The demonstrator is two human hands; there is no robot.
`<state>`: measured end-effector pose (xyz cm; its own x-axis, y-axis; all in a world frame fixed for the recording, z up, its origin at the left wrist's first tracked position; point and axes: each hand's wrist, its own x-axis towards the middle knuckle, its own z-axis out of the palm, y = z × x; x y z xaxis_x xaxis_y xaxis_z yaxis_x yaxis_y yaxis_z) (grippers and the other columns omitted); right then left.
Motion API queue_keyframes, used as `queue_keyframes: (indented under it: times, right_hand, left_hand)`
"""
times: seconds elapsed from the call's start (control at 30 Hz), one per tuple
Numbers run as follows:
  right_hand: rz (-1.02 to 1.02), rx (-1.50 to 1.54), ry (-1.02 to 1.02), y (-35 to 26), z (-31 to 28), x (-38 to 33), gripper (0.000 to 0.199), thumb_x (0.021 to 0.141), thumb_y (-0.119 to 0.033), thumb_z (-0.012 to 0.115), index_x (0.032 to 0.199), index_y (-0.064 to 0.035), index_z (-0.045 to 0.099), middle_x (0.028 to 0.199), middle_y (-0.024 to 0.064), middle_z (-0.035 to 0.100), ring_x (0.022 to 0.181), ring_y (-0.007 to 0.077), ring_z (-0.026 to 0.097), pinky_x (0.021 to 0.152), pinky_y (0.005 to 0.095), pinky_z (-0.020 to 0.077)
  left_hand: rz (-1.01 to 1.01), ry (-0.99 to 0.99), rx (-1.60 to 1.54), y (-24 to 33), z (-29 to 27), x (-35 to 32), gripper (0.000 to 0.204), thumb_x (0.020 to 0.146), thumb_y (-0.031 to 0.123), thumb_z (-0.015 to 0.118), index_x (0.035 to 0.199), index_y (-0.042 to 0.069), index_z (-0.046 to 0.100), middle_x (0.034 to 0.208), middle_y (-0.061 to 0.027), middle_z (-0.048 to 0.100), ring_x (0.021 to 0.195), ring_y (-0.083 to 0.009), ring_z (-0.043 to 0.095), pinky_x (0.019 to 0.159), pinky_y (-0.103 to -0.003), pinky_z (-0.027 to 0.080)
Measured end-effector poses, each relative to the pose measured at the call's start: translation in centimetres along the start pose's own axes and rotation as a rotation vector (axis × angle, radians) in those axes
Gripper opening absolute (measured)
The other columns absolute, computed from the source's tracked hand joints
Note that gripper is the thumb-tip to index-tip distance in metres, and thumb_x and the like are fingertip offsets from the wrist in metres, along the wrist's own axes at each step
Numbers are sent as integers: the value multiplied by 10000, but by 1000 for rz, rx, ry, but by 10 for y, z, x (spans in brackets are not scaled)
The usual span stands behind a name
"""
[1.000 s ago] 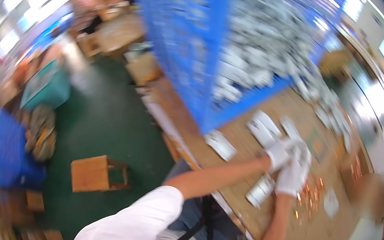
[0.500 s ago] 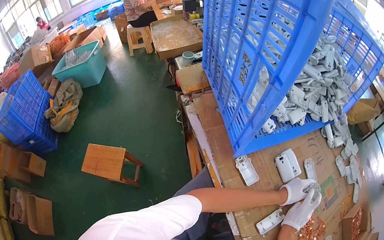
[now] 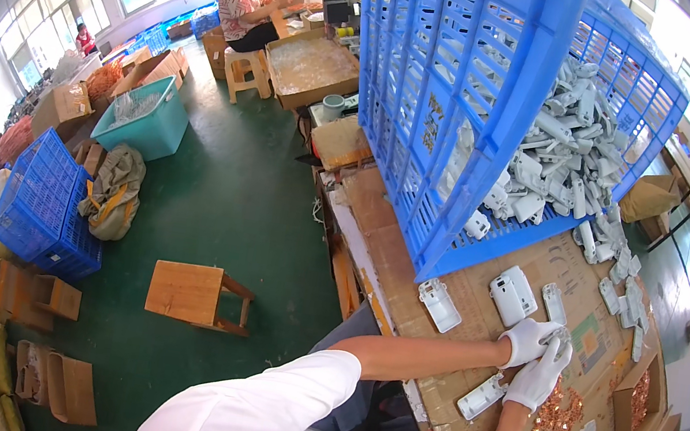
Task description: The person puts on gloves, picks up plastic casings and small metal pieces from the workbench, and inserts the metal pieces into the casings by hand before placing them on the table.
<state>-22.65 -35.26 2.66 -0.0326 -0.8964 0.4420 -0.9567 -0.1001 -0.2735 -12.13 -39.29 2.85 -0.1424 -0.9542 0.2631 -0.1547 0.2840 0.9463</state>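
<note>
Near edge of the cardboard-covered bench (image 3: 431,353): left hand (image 3: 526,341) and right hand (image 3: 540,378), both gloved, fingers curled together around a small white plastic part (image 3: 560,335) (grip detail too small to tell), copper pieces (image 3: 555,418) loose just right. Farther back, the tilted blue crate (image 3: 469,100) spills white housings (image 3: 563,159). Judgement: a nudge could slide more onto the hands, scattering the copper.

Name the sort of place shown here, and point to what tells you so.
Probably a small factory assembly floor: a tilted blue crate spills white plastic parts onto a cardboard-topped bench, gloved hands work beside copper pieces, and another worker sits at a far table.
</note>
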Motion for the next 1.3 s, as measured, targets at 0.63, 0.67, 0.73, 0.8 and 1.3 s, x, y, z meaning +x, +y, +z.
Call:
queue_keyframes:
  times: [0.63, 0.67, 0.73, 0.8, 1.3]
  right_hand:
    - [-17, 50, 44, 2, 2, -1, 450, 843, 35, 481, 1280, -67, 509, 1444, 182, 394, 1181, 373, 543, 911, 449, 500]
    - [-15, 48, 35, 0, 1, -1, 461, 841, 37, 482, 1289, -70, 506, 1443, 182, 396, 1180, 373, 545, 909, 448, 501]
    - [-13, 46, 24, 1, 1, -1, 472, 839, 38, 482, 1297, -72, 504, 1441, 182, 397, 1178, 374, 547, 907, 447, 503]
    - [-38, 21, 50, 3, 2, -1, 471, 839, 37, 483, 1296, -76, 510, 1437, 183, 402, 1170, 374, 554, 901, 445, 507]
    - [-100, 117, 82, 6, 6, 1, 455, 842, 66, 480, 1280, -48, 527, 1410, 193, 426, 1208, 374, 526, 957, 435, 480]
  left_hand:
    - [6, -10, 15, 1, 3, 1, 364, 909, 191, 570, 1236, 31, 575, 1093, -203, 666, 1027, -348, 641, 874, -383, 522]
    - [5, -7, 15, 1, 3, 1, 364, 909, 191, 570, 1236, 31, 575, 1093, -203, 666, 1027, -348, 641, 874, -383, 522]
    - [-22, 3, 15, 1, 3, 1, 364, 908, 195, 569, 1234, 33, 577, 1095, -199, 666, 1024, -353, 638, 870, -390, 523]
    - [-35, 2, 33, 2, 4, 2, 365, 907, 196, 568, 1234, 33, 577, 1093, -202, 664, 1019, -356, 638, 866, -393, 525]
    - [28, 42, 19, -2, 4, -1, 383, 891, 182, 578, 1232, 8, 579, 1082, -224, 659, 1014, -347, 646, 841, -372, 534]
